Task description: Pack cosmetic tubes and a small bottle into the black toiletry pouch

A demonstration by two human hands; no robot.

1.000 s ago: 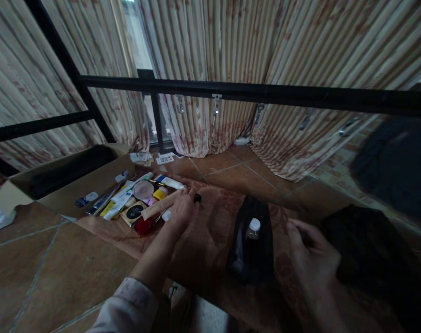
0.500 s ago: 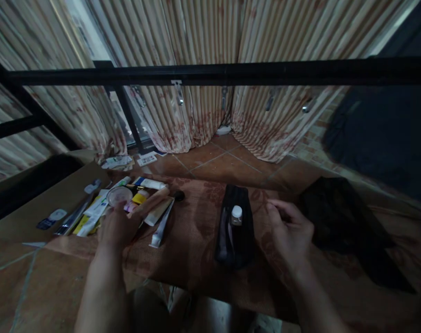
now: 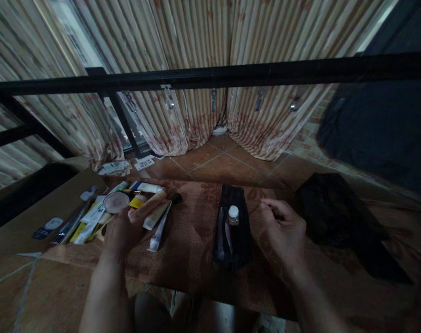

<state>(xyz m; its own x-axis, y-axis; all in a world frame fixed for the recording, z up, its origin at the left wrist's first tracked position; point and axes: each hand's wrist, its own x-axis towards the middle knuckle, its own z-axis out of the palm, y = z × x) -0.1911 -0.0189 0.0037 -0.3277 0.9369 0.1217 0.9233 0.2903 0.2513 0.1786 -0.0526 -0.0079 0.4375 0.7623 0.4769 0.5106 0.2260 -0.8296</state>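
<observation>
My left hand (image 3: 122, 231) reaches over a pile of toiletries and cosmetics, its fingers apart near a yellow-banded item (image 3: 137, 203). A round, clear-lidded compact (image 3: 116, 202) lies just beyond the fingers. To the right of this hand are a beige tube (image 3: 154, 216) and a slim white tube (image 3: 158, 231). An unzipped black pouch (image 3: 243, 231) stands in the middle, with a small white-capped bottle (image 3: 233, 215) showing in its opening. Right of the pouch, my right hand (image 3: 285, 226) hovers with thumb and forefinger together; nothing shows between them.
A cardboard box (image 3: 33, 217) stands at the far left. A black cloth or bag (image 3: 331, 212) lies at the right on the reddish table cover (image 3: 193, 222). A dark round cap (image 3: 176, 198) sits near the tubes. Beyond the table runs a black metal bar (image 3: 196, 76) before the curtains (image 3: 196, 37).
My left hand has drawn back off the compact toward the yellow-banded item. The view has shifted slightly. My right hand keeps its pinched shape beside the pouch.
</observation>
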